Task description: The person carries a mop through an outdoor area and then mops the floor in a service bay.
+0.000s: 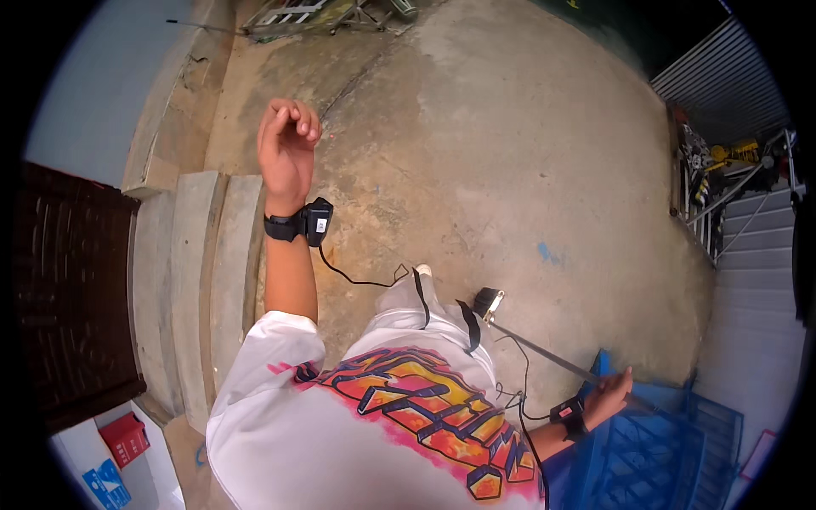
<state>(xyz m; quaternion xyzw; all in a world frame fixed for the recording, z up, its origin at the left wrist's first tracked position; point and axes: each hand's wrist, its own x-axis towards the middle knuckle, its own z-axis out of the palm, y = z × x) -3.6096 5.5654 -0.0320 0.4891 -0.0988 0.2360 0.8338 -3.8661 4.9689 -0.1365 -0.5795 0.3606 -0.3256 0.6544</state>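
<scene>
My left hand (287,157) is raised over the concrete floor at the left, palm up. Its fingers are loosely curled, apart from the palm, and hold nothing. At the lower right, my right hand (607,399) is closed round a long thin grey pole (544,353). The pole slants up and left to a small black head (487,302) with a pale metal bracket, low in front of my legs. Its kind I cannot make out. Past the hand, the pole's other end is blurred. Each wrist wears a black strap with a cabled black box (319,223).
Concrete steps (195,289) and a dark brown door (76,297) stand at the left. A white box (153,467) holds red and blue packs. Blue plastic crates (646,450) lie beside my right arm. Metal frames (714,195) line the right wall; more metalwork (340,17) lies ahead.
</scene>
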